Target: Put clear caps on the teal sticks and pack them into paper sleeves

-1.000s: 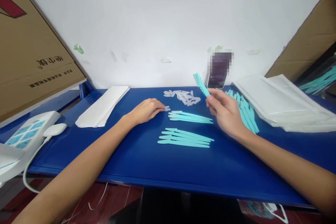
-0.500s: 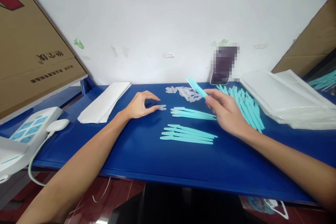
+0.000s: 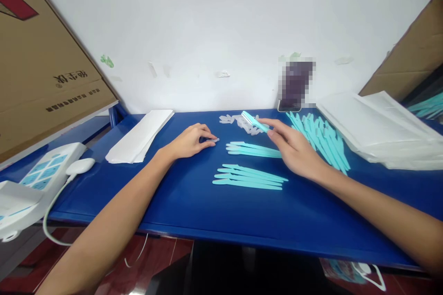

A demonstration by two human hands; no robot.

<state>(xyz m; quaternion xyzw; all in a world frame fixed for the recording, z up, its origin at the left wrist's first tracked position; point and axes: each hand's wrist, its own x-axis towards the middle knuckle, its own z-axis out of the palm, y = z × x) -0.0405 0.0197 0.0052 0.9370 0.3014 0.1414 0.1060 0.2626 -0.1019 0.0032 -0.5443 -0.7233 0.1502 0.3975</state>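
My right hand (image 3: 294, 147) grips a teal eyebrow razor (image 3: 256, 123) by its handle, its blade end pointing up and left above the table. Between the thumb and fingers of my left hand (image 3: 192, 141) is a small translucent blade cover (image 3: 214, 140), mostly hidden by the fingertips. A loose pile of similar covers (image 3: 249, 124) lies behind, near the wall. Two neat groups of teal razors rest in front: an upper group (image 3: 254, 149), partly behind my right hand, and a lower group (image 3: 249, 177). More razors (image 3: 321, 138) are heaped to the right.
White paper strips (image 3: 140, 136) lie at the left of the blue table (image 3: 207, 216). A white power strip (image 3: 44, 170) with a cable sits at the left edge. White plastic bags (image 3: 384, 133) are stacked right. A blurred phone (image 3: 294, 85) leans on the wall; a cardboard box (image 3: 51, 50) stands left.
My left thumb and fingers have closed on the blade cover that lay at their tips. My right hand has turned the razor's blade end lower and slightly left.
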